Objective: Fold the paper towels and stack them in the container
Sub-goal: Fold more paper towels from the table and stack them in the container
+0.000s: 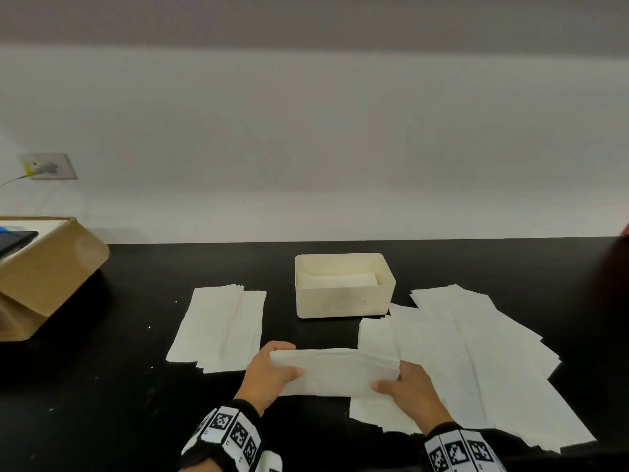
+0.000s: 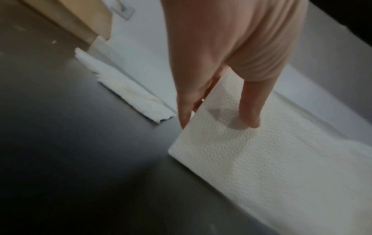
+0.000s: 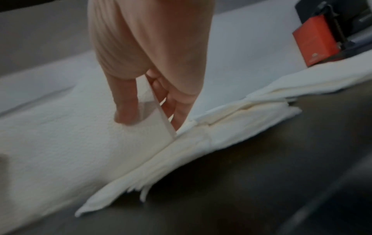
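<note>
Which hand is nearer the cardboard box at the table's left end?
Left. The left hand grips the left end of the folded paper towel, on the side toward the cardboard box. The right hand grips the towel's opposite end, farther from the box.

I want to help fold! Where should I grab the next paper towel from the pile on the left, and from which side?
Take the top sheet of the left pile by its two near corners, coming from the table's front edge. The sheets lie flat and long, running away from you, and their near ends are fanned out a little, so probably one edge lifts easily there. Pinch thumb on top, fingers under, like the left hand and right hand do now.
</note>
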{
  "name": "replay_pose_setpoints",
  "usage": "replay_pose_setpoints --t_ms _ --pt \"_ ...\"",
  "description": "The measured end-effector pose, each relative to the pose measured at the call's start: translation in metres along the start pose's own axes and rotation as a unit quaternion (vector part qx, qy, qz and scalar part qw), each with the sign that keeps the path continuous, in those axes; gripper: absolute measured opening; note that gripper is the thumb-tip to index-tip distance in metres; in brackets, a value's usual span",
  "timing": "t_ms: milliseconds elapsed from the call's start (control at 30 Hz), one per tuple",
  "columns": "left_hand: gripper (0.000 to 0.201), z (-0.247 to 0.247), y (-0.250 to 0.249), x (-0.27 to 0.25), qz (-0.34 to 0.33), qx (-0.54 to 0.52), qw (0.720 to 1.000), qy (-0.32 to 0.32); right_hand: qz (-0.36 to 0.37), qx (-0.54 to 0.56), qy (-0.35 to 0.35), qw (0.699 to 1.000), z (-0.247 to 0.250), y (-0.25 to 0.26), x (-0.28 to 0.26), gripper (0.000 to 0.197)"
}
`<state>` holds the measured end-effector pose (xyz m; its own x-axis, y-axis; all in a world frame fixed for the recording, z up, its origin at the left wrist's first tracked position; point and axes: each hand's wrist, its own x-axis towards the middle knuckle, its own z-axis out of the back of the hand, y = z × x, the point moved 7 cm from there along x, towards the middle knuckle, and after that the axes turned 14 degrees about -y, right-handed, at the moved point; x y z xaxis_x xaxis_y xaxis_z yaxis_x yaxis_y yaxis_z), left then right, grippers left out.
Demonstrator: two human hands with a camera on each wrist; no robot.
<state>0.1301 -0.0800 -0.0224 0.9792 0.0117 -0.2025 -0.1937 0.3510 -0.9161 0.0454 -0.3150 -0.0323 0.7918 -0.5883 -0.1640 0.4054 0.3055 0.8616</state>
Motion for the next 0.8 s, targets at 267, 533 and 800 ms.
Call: replay_pose_setpoints --t_ms 267,533,800 --pt "0.071 -0.011 -0.075 -0.012 -0.267 0.224 0.937 -0.001 0.18 -0.001 -0.009 0.984 0.02 0.09 -0.019 0.03" --pt "0.024 -0.029 -0.077 -0.022 -0.09 -0.155 0.981 0.075 0.18 0.052 -0.008 0.982 0.02 0.095 -0.017 0.037" --pt "0.048 -0.023 -0.041 -0.018 0.047 -0.343 0.934 0.089 0.049 0.084 0.017 0.995 0.014 0.034 -0.002 0.015"
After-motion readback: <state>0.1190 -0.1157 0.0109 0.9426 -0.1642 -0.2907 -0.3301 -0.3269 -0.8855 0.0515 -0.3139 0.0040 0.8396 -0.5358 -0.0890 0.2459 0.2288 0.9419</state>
